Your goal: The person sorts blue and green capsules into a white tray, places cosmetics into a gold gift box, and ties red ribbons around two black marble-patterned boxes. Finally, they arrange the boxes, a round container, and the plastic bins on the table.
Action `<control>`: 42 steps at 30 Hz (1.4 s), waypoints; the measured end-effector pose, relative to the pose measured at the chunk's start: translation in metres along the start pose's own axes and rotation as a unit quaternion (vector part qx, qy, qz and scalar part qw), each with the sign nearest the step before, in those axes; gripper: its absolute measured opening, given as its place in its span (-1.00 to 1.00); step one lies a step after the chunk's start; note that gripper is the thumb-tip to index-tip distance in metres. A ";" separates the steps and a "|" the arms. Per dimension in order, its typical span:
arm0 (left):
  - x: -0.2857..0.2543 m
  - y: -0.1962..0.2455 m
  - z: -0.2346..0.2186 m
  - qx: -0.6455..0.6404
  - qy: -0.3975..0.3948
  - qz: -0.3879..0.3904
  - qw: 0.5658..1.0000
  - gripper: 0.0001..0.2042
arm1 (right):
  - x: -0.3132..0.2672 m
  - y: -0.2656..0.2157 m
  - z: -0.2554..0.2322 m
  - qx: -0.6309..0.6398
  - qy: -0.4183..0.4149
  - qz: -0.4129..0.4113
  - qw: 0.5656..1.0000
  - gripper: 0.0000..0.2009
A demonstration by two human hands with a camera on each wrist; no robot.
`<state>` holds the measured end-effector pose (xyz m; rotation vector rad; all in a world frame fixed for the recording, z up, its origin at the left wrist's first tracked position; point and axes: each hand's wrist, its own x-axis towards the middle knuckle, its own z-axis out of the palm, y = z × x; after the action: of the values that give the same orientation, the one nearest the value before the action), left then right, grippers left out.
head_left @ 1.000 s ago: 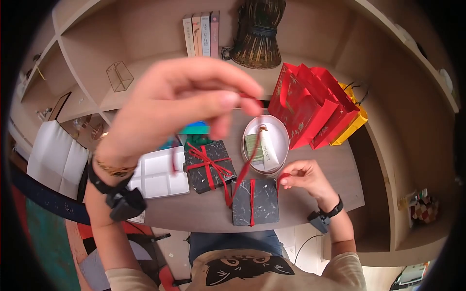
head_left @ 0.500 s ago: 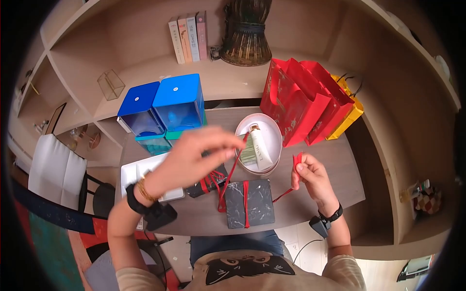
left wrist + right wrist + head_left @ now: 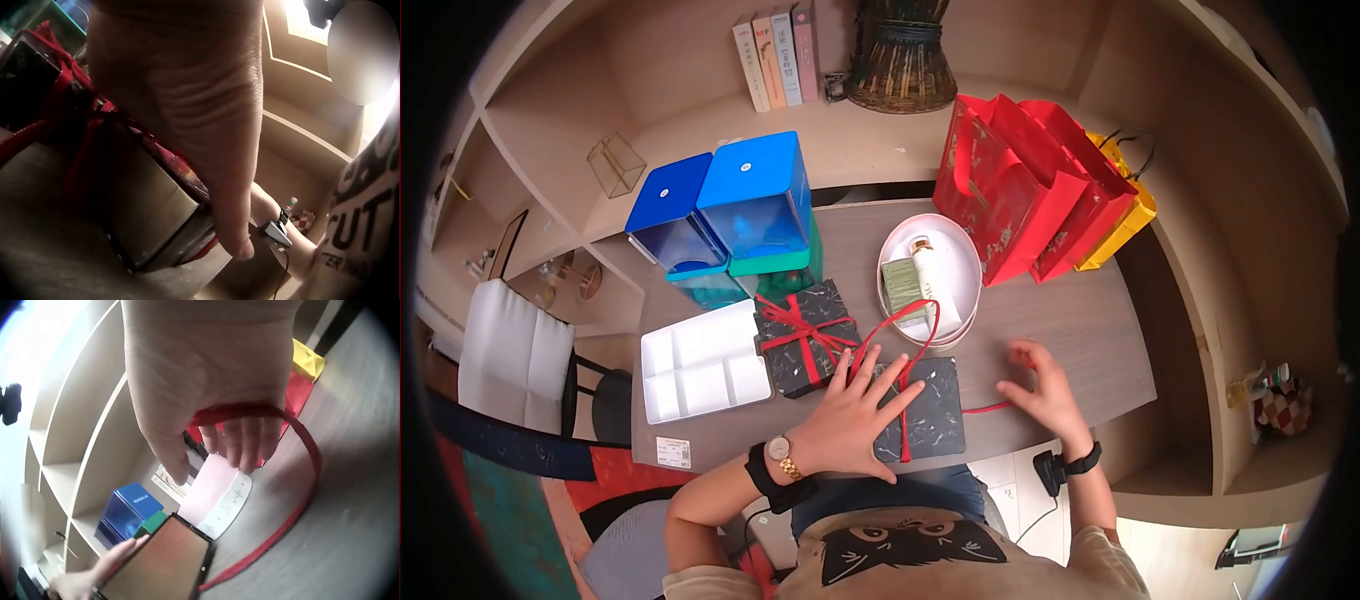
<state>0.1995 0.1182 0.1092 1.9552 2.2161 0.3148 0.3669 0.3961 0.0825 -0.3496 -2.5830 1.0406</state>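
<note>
A black marbled gift box (image 3: 935, 410) with a red ribbon (image 3: 906, 425) round its middle lies at the table's front edge. My left hand (image 3: 840, 428) is spread over its left side, fingers straight and splayed across box and ribbon. A loop of the ribbon rises behind those fingers. To the right of the box, my right hand (image 3: 1048, 392) hovers with thumb and fingers apart. In the right wrist view the ribbon's tail (image 3: 306, 503) curves from the box up across that palm. A second marbled box (image 3: 805, 365), tied with a red bow, sits behind my left hand.
An oval box (image 3: 967, 322) with a tube and a green packet stands behind the gift box. Red bags (image 3: 1010, 220) and a yellow bag (image 3: 1122, 240) are at the back right. Blue containers (image 3: 755, 200) and a white divided tray (image 3: 700, 345) are on the left.
My left hand has come down from high over the table and spread onto the gift box, letting go of its ribbon end. The right hand has loosened its pinch on the ribbon.
</note>
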 end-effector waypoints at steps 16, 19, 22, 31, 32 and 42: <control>0.005 0.005 -0.003 -0.082 0.126 0.000 0.989 -0.10 | -0.031 -0.031 0.048 -0.167 -0.057 -0.116 0.978 -0.64; -0.003 0.005 -0.014 -0.091 0.144 -0.004 0.985 -0.06 | -0.031 -0.021 0.058 -0.098 -0.161 -0.055 0.981 -0.64; -0.013 0.004 -0.022 -0.112 0.157 -0.017 0.981 -0.04 | -0.027 -0.027 0.066 -0.083 -0.104 -0.082 0.988 -0.55; -0.025 -0.017 -0.033 -0.255 0.176 -0.067 0.948 0.06 | -0.004 -0.048 0.080 0.144 -0.189 -0.163 0.958 -0.38; -0.024 -0.018 -0.034 -0.256 0.181 -0.063 0.948 0.06 | -0.003 -0.053 0.083 0.191 -0.197 -0.147 0.950 -0.39; -0.023 -0.029 -0.044 -0.513 0.208 -0.078 0.829 0.12 | -0.005 -0.076 0.101 0.229 -0.076 -0.082 0.967 -0.28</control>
<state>0.1627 0.0903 0.1431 1.1379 1.7073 1.6204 0.3240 0.2783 0.0661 0.0627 -2.3453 1.5984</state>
